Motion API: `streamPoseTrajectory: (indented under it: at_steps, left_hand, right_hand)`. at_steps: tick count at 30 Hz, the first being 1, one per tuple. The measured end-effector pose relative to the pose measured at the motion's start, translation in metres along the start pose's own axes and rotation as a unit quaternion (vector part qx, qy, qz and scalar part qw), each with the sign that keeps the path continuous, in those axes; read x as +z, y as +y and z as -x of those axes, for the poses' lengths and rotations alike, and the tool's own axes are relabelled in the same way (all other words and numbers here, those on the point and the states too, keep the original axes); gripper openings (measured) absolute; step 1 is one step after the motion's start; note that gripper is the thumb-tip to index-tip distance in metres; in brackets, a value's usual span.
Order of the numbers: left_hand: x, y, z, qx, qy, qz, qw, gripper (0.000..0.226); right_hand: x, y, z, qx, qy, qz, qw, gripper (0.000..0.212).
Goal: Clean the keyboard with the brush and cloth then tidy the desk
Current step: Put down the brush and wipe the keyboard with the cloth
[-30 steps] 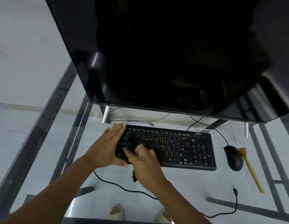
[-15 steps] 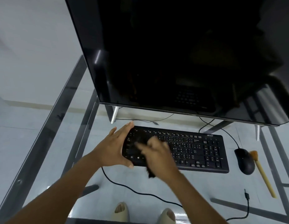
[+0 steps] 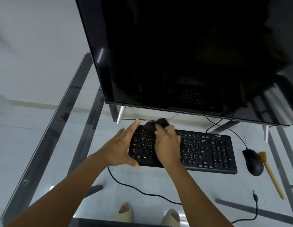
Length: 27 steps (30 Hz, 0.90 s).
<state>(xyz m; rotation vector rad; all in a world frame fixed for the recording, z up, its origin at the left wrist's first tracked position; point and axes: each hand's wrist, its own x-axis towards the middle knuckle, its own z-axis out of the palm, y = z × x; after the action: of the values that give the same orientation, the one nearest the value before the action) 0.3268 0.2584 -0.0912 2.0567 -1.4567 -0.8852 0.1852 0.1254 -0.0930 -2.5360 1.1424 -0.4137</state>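
- The black keyboard (image 3: 208,153) lies flat on the glass desk (image 3: 60,128), under both your hands and just in front of the monitor's lower edge.
- Your right hand (image 3: 167,145) is over the keyboard's left half, fingers curled round a dark cloth (image 3: 157,123); the cloth bunches out past your fingertips at the keyboard's far edge.
- Your left hand (image 3: 121,148) sits just left of your right, fingers straight and together along the keyboard's left end, thumb at its near corner. It is relaxed flat against the edge, not clenched.
- Well to the right of your right hand, past the keyboard's right end, a black mouse (image 3: 253,162) rests on the glass.
- The brush (image 3: 271,174) lies touching the mouse's right side, bristles away from you, pale wooden handle running back toward you.
- A black cable (image 3: 142,192) loops across the glass below your left wrist.
- The dark monitor (image 3: 183,54) stands beyond your hands, filling the top of the view.
- Through the glass, below your forearms, your two feet in pale sandals (image 3: 125,212) show on the floor.
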Motion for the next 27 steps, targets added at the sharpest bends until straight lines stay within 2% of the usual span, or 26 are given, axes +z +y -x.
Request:
streamPoseTrajectory:
  at_steps: [1,3,6,8,9,11,14,15,17,18,19,20,22,23,25,27]
  left_hand:
    - [0.000,0.000,0.001,-0.003,0.001,0.006,1.000,0.150]
    - [0.001,-0.001,0.002,0.005,0.004,0.011,1.000,0.151]
    - [0.002,-0.003,-0.001,0.032,0.010,0.000,0.999,0.149]
    - [0.001,-0.004,-0.003,0.034,0.003,-0.006,0.999,0.148]
    - [0.001,-0.004,-0.003,0.035,0.000,-0.011,0.999,0.147]
    - [0.000,-0.003,-0.004,0.038,0.001,-0.019,0.999,0.143]
    - [0.001,-0.003,-0.003,0.036,0.001,-0.023,0.999,0.140]
    - [0.002,-0.003,-0.003,0.036,0.003,-0.026,0.999,0.140]
    - [0.003,-0.003,-0.004,0.041,0.005,-0.031,0.999,0.140]
    - [0.003,-0.003,-0.005,0.042,0.006,-0.033,0.999,0.140]
    - [0.003,-0.003,-0.005,0.044,0.007,-0.036,0.998,0.140]
    - [0.003,-0.004,-0.004,0.049,0.010,-0.045,0.998,0.140]
    - [0.001,-0.006,-0.004,0.059,0.010,-0.067,0.996,0.140]
    - [0.000,-0.006,-0.003,0.055,0.006,-0.067,0.996,0.140]
    - [-0.001,-0.005,-0.004,0.045,-0.001,-0.058,0.997,0.139]
    - [-0.001,-0.004,-0.004,0.040,-0.005,-0.053,0.998,0.138]
  right_hand:
    - [0.001,-0.002,-0.003,0.039,0.010,-0.005,0.999,0.034]
    - [0.009,-0.024,0.003,0.021,0.004,-0.013,1.000,0.036]
    - [0.011,-0.048,0.030,-0.104,-0.077,-0.016,0.991,0.033]
    - [0.001,-0.023,0.030,-0.179,-0.157,-0.039,0.970,0.035]
    - [-0.008,-0.003,0.025,-0.186,-0.170,-0.055,0.966,0.038]
    - [-0.022,0.044,0.014,-0.136,-0.105,-0.075,0.982,0.040]
    - [-0.031,0.088,0.013,0.035,0.061,-0.026,0.997,0.033]
    - [-0.029,0.081,0.018,0.092,0.092,-0.019,0.991,0.033]
    - [-0.016,0.045,0.033,0.118,0.112,-0.039,0.986,0.028]
    - [-0.010,0.018,0.041,0.106,0.094,-0.074,0.987,0.025]
    - [-0.003,-0.006,0.051,0.058,0.044,-0.089,0.993,0.025]
    - [0.002,-0.028,0.063,-0.031,-0.016,-0.065,0.997,0.027]
    - [0.008,-0.030,0.069,-0.161,-0.137,-0.029,0.977,0.029]
    - [0.003,-0.016,0.061,-0.174,-0.165,-0.046,0.970,0.032]
    - [-0.008,0.024,0.040,-0.131,-0.104,-0.026,0.986,0.033]
    - [-0.020,0.064,0.020,0.009,0.017,0.005,1.000,0.034]
